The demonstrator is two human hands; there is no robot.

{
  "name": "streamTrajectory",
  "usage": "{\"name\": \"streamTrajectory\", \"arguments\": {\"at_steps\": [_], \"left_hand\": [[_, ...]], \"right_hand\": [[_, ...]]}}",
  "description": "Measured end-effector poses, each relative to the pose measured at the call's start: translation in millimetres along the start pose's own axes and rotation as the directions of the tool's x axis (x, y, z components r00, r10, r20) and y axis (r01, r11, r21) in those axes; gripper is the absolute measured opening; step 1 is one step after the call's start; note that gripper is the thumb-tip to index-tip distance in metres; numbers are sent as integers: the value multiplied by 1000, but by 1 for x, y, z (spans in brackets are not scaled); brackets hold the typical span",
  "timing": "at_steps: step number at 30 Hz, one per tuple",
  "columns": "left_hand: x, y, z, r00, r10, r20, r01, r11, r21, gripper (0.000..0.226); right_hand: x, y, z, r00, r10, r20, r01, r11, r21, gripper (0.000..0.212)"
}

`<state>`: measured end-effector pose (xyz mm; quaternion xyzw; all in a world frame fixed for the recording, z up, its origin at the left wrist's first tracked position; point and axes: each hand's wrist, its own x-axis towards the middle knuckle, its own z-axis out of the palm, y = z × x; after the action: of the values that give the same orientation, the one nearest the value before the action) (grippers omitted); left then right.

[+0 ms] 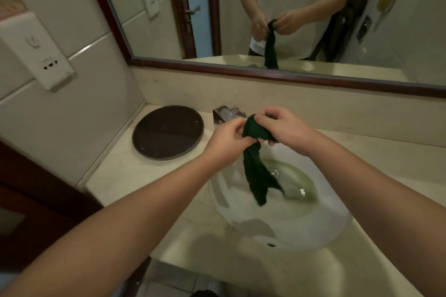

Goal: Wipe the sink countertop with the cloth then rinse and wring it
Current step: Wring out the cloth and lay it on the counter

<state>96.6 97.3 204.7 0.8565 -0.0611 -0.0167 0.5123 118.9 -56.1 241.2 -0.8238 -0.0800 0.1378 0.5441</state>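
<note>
A dark green cloth (255,171) hangs over the white sink basin (241,214), its upper end bunched between both hands. My left hand (226,140) pinches the bunch from the left. My right hand (282,128) grips it from the right and above. The cloth's loose tail dangles down toward the drain (274,172), where greenish water pools. The chrome faucet (228,114) stands just behind my hands. The beige countertop (125,176) surrounds the basin.
A round dark brown tray (167,132) lies on the counter left of the faucet. A framed mirror (313,7) above the backsplash reflects a person holding the cloth. A white wall socket panel (41,53) sits on the left tiled wall.
</note>
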Motion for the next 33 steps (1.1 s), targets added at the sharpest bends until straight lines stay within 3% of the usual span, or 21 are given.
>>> {"name": "streamTrajectory", "arguments": {"at_steps": [4,6,10,12,15,17,20,25,29,31,33], "left_hand": [[-5,2,-2,999,33,-14,-32,999,34,16],[-7,4,-3,999,17,-42,-13,996,89,21],[-4,6,-8,999,-32,22,32,999,22,22],[-4,5,-13,992,-25,125,26,1000,-4,39],[0,5,-17,991,69,116,-86,986,146,52],[4,13,-21,986,167,11,-166,968,187,39],[9,21,-34,988,155,-12,-156,987,-37,21],[17,27,-49,991,106,78,-93,984,-152,18],[25,38,-60,995,91,33,-84,982,-170,29],[26,45,-64,999,41,4,-39,987,-157,41],[30,49,-67,999,-40,-21,37,987,-154,41]], "right_hand": [[0,3,-16,977,90,-195,-95,995,-18,17],[-1,3,-19,970,117,-212,-117,993,13,22],[-3,-4,-18,976,115,-186,-79,978,191,27],[-6,-11,-21,988,95,-123,-57,957,284,25],[-6,-22,-19,998,64,8,-62,920,387,24],[-3,-31,-15,996,35,83,-63,933,355,26],[4,-39,-14,994,4,111,-40,946,321,35],[10,-54,-12,993,-73,-96,64,993,-95,10],[16,-53,-13,968,-139,-210,84,965,-250,44],[16,-49,-11,972,-162,-168,118,962,-245,54],[16,-47,-4,988,-125,-90,112,984,-141,47]]}}
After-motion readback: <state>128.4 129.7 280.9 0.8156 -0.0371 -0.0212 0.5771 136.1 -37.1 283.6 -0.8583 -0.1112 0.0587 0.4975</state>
